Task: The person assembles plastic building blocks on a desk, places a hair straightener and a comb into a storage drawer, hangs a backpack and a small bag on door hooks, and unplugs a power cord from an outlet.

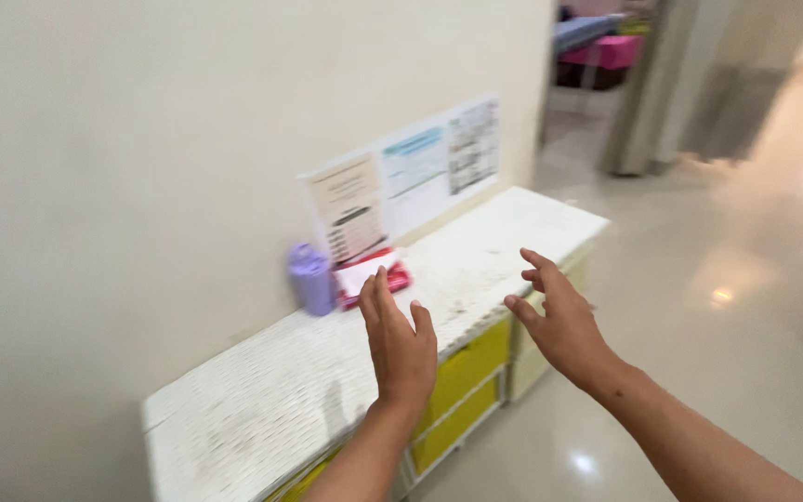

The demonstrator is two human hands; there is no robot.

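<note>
**Open hands above the white desk**

Plainly, the things nearest the person's hands are a red packet (371, 277) with a white sheet on top and a lilac bottle (311, 278) just beside it, both standing against the wall at the back of the long white desk (262, 390). The left hand (400, 336) hovers over the desk's woven-looking top, fingers spread and pointing towards the packet, holding nothing. The right hand (559, 311) hangs off the desk's front edge, fingers loosely curled and apart — likewise empty. Neither hand touches the packet, the bottle or the desk.

Judged from this alone, the step in hand looks like a reach that has not yet closed on anything. A grasp on the packet would call for the left hand to go further forward and down; the bottle stands so close to the packet that fingers would need to come in from the packet's free side.

As for containers, yellow drawers (465, 372) sit shut under the desk top, so their contents cannot be seen. The bottle has its cap on — what it holds cannot be told.

Behind the things, paper notices (401, 181) are stuck to the wall. To the right a glossy floor (745, 307) runs to an open doorway.
</note>
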